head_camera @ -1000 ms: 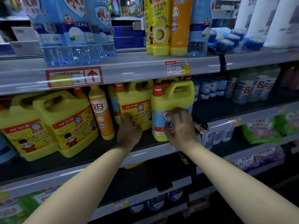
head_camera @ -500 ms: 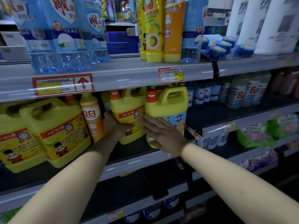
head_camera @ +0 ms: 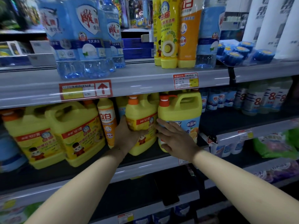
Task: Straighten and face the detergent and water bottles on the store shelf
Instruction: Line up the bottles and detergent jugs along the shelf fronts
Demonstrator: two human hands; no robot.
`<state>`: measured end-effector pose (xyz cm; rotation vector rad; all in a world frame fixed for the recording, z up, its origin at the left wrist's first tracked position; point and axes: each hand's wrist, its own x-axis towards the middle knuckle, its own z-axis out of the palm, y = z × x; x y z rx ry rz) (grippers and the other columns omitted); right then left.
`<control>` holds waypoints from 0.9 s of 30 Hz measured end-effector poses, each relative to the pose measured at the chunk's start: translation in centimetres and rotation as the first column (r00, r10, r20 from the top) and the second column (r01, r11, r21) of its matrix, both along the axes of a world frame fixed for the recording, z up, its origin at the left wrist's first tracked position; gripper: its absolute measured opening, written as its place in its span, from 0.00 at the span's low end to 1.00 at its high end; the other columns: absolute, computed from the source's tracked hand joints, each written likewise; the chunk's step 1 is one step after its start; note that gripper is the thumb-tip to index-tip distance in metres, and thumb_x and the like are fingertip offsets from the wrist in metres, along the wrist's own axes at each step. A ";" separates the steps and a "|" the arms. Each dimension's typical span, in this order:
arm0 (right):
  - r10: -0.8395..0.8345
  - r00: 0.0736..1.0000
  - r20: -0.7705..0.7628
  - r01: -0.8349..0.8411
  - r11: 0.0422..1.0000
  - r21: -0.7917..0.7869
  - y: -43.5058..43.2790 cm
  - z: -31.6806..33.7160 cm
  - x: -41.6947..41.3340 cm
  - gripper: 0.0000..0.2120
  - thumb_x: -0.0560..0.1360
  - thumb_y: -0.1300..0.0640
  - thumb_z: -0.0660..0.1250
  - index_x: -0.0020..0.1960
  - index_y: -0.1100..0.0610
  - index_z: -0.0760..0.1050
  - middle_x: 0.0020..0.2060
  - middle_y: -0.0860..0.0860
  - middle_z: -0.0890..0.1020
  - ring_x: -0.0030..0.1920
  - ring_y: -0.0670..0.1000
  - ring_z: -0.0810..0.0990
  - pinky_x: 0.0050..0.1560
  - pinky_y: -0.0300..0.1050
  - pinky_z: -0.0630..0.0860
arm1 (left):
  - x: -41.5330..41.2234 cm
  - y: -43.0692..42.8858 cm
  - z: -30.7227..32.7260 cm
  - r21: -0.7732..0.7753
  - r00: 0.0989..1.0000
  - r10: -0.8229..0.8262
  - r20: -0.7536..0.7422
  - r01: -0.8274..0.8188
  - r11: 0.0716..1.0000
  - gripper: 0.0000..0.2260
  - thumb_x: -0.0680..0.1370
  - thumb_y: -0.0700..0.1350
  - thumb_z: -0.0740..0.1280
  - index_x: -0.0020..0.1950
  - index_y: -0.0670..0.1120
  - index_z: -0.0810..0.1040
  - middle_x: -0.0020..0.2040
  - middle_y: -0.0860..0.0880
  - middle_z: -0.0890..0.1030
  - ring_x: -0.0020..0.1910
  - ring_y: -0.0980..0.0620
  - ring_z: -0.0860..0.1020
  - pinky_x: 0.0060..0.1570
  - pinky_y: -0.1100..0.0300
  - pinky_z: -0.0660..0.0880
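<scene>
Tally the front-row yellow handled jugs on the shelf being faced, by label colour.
Yellow-label jugs: 3
Blue-label jug: 1
Total: 4

Top shelf (head_camera: 145,78) on my feed: water bottles (head_camera: 84,46) on the left, tall detergent bottles (head_camera: 174,38) right of them, and a pack of toilet blocks (head_camera: 239,52) further right. On the shelf below (head_camera: 145,165) I see two handle jugs (head_camera: 72,131) at the left, a slim bottle (head_camera: 107,122) just beside them, a third jug (head_camera: 142,117), then a pump jug (head_camera: 181,113) touching its right side. The left hand (head_camera: 127,136) sits between the slim bottle and the third jug, gripping that jug. The right hand (head_camera: 176,139) lies on the pump jug's front. Small bottles (head_camera: 218,101) stand further right, set back.
</scene>
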<state>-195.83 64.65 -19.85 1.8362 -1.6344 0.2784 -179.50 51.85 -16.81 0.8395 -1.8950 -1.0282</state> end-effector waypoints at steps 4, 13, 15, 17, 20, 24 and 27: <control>-0.041 0.999 -0.016 0.040 0.997 -0.063 -0.3 -0.2 0.6 0.14 0.69 0.54 0.71 0.54 0.57 0.81 0.67 0.54 0.75 0.74 0.53 0.60 0.74 0.48 0.47 | 1.9 0.5 1.3 -0.061 0.998 -0.039 0.047 0.042 0.997 0.32 0.63 0.45 0.81 0.63 0.49 0.70 0.55 0.54 0.77 0.53 0.54 0.75 0.53 0.60 0.70; -0.224 0.965 0.137 0.234 0.970 -0.059 -2.3 -0.1 4.2 0.32 0.65 0.40 0.70 0.56 0.67 0.80 0.55 0.59 0.82 0.66 0.56 0.68 0.71 0.51 0.57 | 8.3 0.9 2.9 -0.131 0.968 0.015 0.252 0.018 0.991 0.37 0.62 0.52 0.80 0.67 0.53 0.69 0.61 0.53 0.77 0.60 0.49 0.75 0.54 0.62 0.69; -0.233 0.945 0.231 0.235 0.972 0.019 -2.3 0.2 5.6 0.35 0.65 0.35 0.65 0.57 0.64 0.79 0.55 0.57 0.82 0.64 0.57 0.73 0.71 0.52 0.56 | 10.0 0.9 3.0 -0.151 0.964 -0.010 0.266 0.052 0.987 0.38 0.61 0.54 0.81 0.68 0.55 0.68 0.62 0.54 0.77 0.62 0.49 0.75 0.58 0.59 0.71; -0.157 0.908 0.388 0.155 0.987 0.038 -2.3 0.9 7.1 0.34 0.68 0.36 0.66 0.63 0.60 0.77 0.61 0.56 0.79 0.66 0.57 0.72 0.73 0.50 0.53 | 11.6 1.1 3.0 -0.150 0.970 -0.061 0.237 0.098 0.984 0.40 0.60 0.54 0.81 0.68 0.57 0.67 0.63 0.55 0.77 0.62 0.51 0.75 0.62 0.53 0.73; -0.118 0.690 0.714 -0.013 0.985 0.175 -2.3 1.7 9.3 0.32 0.67 0.42 0.75 0.67 0.54 0.73 0.66 0.51 0.74 0.68 0.53 0.67 0.71 0.48 0.61 | 13.9 1.4 3.5 -0.093 0.977 -0.122 0.174 0.140 0.986 0.36 0.61 0.48 0.82 0.65 0.59 0.68 0.58 0.59 0.78 0.58 0.54 0.76 0.58 0.57 0.75; -0.121 0.148 0.982 -0.239 0.959 0.154 -2.6 2.0 12.0 0.35 0.57 0.48 0.82 0.60 0.48 0.72 0.57 0.43 0.80 0.59 0.47 0.77 0.60 0.47 0.75 | 16.8 1.6 3.8 -0.064 0.979 -0.169 0.116 0.177 0.982 0.33 0.61 0.46 0.82 0.60 0.59 0.71 0.53 0.60 0.80 0.53 0.62 0.78 0.50 0.64 0.77; -0.091 -0.035 0.995 -0.297 0.952 0.076 -2.5 1.3 13.8 0.38 0.54 0.56 0.84 0.60 0.50 0.72 0.55 0.49 0.82 0.57 0.51 0.81 0.57 0.53 0.79 | 19.1 1.8 3.4 -0.032 0.978 -0.189 0.088 0.193 0.981 0.32 0.60 0.45 0.82 0.57 0.61 0.72 0.54 0.59 0.80 0.54 0.61 0.78 0.50 0.62 0.79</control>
